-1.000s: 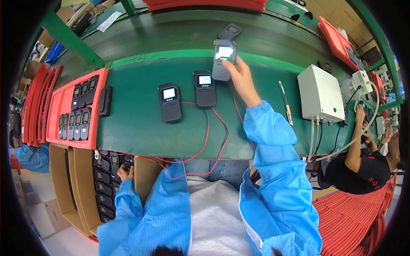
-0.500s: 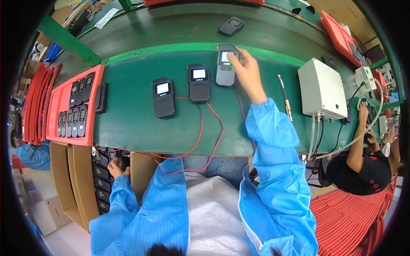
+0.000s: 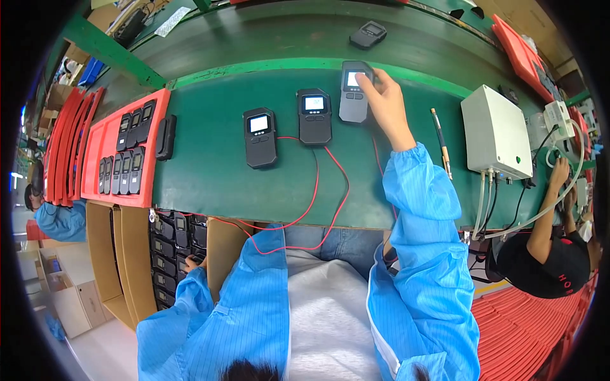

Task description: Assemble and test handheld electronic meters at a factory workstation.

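Note:
My right hand (image 3: 386, 105) is closed on the edge of a dark grey handheld device (image 3: 353, 109), its thumb over the lit screen. That device is at the table's far edge. To its left lie two similar devices with lit screens: a middle device (image 3: 314, 129) and a left device (image 3: 260, 147). Red wires (image 3: 347, 184) run from near them over the table's front edge. Down at the left, my left hand (image 3: 192, 263) reaches into a cardboard box (image 3: 223, 244) holding rows of black devices (image 3: 164, 263). Its fingers seem curled round a dark device there, partly hidden.
A red tray (image 3: 159, 136) of devices lies left, a black case (image 3: 166, 137) beside it. At right are a pen (image 3: 440, 141) and a white control box (image 3: 495, 130) with cables. Another device (image 3: 368, 35) lies beyond the green rail. A co-worker (image 3: 540, 263) works at far right.
The whole view has shifted slightly. My left hand sits lower in the box, with more devices showing above it. Coloured lights on the right-hand device no longer show; my right hand keeps its hold.

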